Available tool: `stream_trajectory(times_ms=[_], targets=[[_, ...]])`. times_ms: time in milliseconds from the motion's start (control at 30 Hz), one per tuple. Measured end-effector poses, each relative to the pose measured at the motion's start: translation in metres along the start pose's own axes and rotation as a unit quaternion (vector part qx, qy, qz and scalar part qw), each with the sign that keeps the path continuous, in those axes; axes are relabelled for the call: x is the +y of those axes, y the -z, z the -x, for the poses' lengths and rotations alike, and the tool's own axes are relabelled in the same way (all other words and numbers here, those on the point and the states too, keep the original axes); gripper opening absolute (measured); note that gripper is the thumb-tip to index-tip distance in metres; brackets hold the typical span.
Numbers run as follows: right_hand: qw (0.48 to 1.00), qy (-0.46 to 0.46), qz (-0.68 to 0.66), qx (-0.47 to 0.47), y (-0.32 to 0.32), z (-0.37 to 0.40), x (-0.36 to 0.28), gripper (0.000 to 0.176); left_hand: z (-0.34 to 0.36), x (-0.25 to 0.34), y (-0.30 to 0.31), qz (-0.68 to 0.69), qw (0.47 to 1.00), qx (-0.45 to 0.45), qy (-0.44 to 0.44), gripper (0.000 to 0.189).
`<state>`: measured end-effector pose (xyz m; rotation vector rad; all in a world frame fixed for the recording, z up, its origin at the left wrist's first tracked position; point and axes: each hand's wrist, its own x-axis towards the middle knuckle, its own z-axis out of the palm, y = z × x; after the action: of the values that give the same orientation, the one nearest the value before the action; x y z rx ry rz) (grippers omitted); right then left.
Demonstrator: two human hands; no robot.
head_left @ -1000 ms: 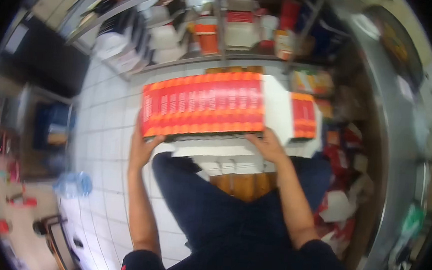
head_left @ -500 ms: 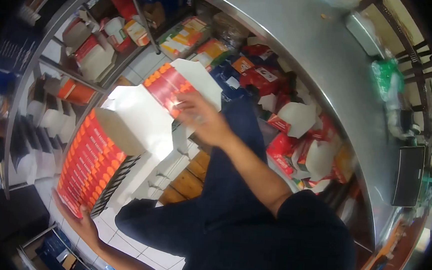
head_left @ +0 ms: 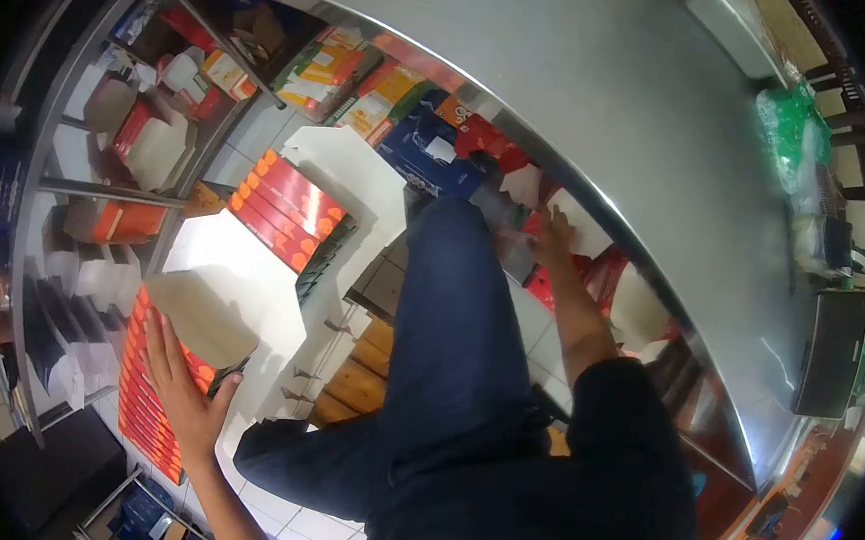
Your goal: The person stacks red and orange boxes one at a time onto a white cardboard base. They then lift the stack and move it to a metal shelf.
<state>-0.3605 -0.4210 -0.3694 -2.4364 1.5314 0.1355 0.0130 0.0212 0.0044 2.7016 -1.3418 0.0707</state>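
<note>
My left hand lies flat, fingers stretched out, against the near stack of red and orange printed cartons. That stack has large pale flaps and leans on its side, with a shadowed opening facing up. Beyond it, a second stack of the same cartons rests between wide white flaps. My right hand reaches out to the right under the metal table's edge, its fingers apart and holding nothing visible. Red and white cartons lie right around its fingertips.
A steel table curves along the right, with a green plastic bag at its far side. Under it are blue cartons and yellow boxes. Metal shelving with folded cartons stands left. A wooden slatted surface is below.
My right hand has left the far carton stack and moved right, under the table edge. My left hand has shifted from the near stack's lower end up onto its side. The view has turned.
</note>
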Motion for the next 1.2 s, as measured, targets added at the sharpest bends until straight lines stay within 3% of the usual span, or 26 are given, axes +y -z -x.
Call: stream_trajectory(times_ms=[100, 167, 233, 300, 367, 400, 467, 500, 533, 567, 633, 700, 767, 800, 867, 933, 967, 1000, 1067, 1133, 1200], targets=[[0.981, -0.143, -0.112, -0.071, 0.041, 0.036, -0.012, 0.088, 0.0, 0.002, -0.002, 0.022, 1.0, -0.016, -0.003, 0.109], [0.98, -0.154, 0.066, 0.104, 0.021, 0.057, 0.015, 0.083, 0.001, -0.002, -0.006, 0.018, 1.0, -0.001, -0.003, 0.109], [0.927, -0.202, 0.207, 0.24, 0.019, 0.081, 0.038, 0.079, 0.0, 0.001, -0.005, 0.017, 1.0, 0.007, -0.011, 0.107], [0.882, -0.33, 0.181, 0.285, 0.026, 0.103, 0.057, 0.074, 0.001, 0.003, -0.005, 0.012, 1.0, 0.007, 0.001, 0.106], [0.88, -0.451, 0.09, 0.118, 0.058, 0.131, 0.061, 0.061, 0.002, 0.002, -0.005, 0.015, 1.0, 0.005, 0.001, 0.107], [0.88, -0.451, 0.144, 0.042, 0.052, 0.144, 0.088, 0.053, 0.003, 0.001, -0.004, 0.014, 1.0, 0.002, 0.004, 0.108], [0.873, -0.461, 0.152, 0.05, 0.003, 0.159, 0.167, 0.038, 0.002, 0.002, -0.005, 0.034, 0.999, 0.007, 0.007, 0.108], [0.899, -0.332, 0.243, 0.147, -0.028, 0.183, 0.206, 0.031, 0.005, 0.0, -0.002, 0.046, 0.999, 0.008, 0.015, 0.109], [0.901, -0.333, 0.116, 0.252, -0.003, 0.183, 0.187, 0.029, 0.007, -0.004, -0.002, 0.046, 0.999, 0.013, 0.005, 0.11], [0.92, -0.268, -0.071, 0.276, 0.029, 0.188, 0.164, 0.03, 0.008, -0.006, -0.003, 0.044, 0.999, 0.019, 0.0, 0.111], [0.89, -0.083, -0.28, 0.35, 0.108, 0.192, 0.074, 0.037, 0.008, -0.007, -0.003, 0.032, 0.999, 0.007, 0.025, 0.113], [0.871, -0.068, -0.376, 0.31, 0.172, 0.201, -0.011, 0.042, 0.006, -0.007, 0.001, 0.032, 0.999, -0.001, 0.033, 0.118], [0.923, 0.076, -0.218, 0.307, 0.164, 0.208, -0.018, 0.041, 0.005, -0.006, 0.006, 0.041, 0.998, -0.007, 0.038, 0.12], [0.921, 0.108, -0.268, 0.26, 0.172, 0.211, -0.042, 0.04, 0.005, -0.008, 0.006, 0.033, 0.998, -0.008, 0.046, 0.121], [0.897, 0.181, -0.38, 0.133, 0.197, 0.224, -0.102, 0.037, 0.006, -0.008, 0.012, 0.018, 0.998, 0.013, 0.056, 0.122], [0.839, 0.375, -0.386, 0.08, 0.246, 0.217, -0.181, 0.033, 0.004, -0.01, 0.015, 0.007, 0.999, 0.024, 0.046, 0.125], [0.791, 0.337, -0.51, 0.005, 0.241, 0.216, -0.207, 0.04, 0.005, -0.013, 0.011, 0.007, 0.998, 0.032, 0.057, 0.125], [0.77, 0.315, -0.551, -0.063, 0.242, 0.208, -0.233, 0.051, 0.006, -0.017, 0.004, 0.025, 0.998, 0.029, 0.049, 0.125], [0.708, 0.272, -0.638, -0.13, 0.257, 0.197, -0.31, 0.05, 0.007, -0.019, -0.002, 0.038, 0.998, 0.024, 0.045, 0.124], [0.705, 0.329, -0.612, -0.146, 0.243, 0.172, -0.37, 0.043, 0.008, -0.018, -0.004, 0.038, 0.998, 0.031, 0.049, 0.123], [0.719, 0.327, -0.587, -0.178, 0.236, 0.162, -0.418, 0.041, 0.008, -0.018, -0.003, 0.044, 0.997, 0.038, 0.043, 0.121]])
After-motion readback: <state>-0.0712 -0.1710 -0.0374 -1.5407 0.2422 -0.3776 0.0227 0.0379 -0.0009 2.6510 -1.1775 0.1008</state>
